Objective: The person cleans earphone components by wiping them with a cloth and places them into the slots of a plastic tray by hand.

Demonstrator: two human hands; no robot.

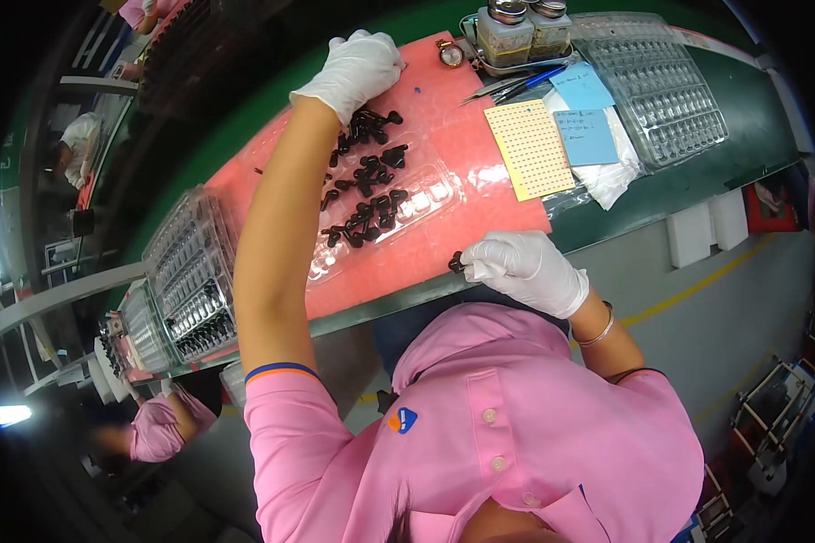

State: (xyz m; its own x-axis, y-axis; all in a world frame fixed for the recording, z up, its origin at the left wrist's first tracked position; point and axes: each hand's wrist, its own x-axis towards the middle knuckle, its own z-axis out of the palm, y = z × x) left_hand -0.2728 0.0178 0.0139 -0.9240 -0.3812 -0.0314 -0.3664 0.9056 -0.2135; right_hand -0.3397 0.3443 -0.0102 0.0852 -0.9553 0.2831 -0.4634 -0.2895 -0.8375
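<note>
My left hand (351, 74), in a white glove, reaches to the far side of the pink mat (480, 136). Its fingers are curled; what they hold, if anything, is hidden. Below its wrist, a clear plastic tray (426, 195) lies on the mat with small black parts (367, 217) heaped in rows, partly covered by my left forearm. Close to my body, at the mat's near edge, my gloved right hand (525, 270) is closed. A small black part (457, 262) sticks out from its fingertips, with a bit of white material (484, 270) beside it.
A wristwatch (450, 53) lies near a metal tray with two jars (505, 36). Pens (525, 83), a yellow dotted sheet (530, 149) and blue notes (587, 136) lie to the right. Clear blister trays (656, 86) stand at right, more (190, 262) at left. Co-workers (167, 421) sit nearby.
</note>
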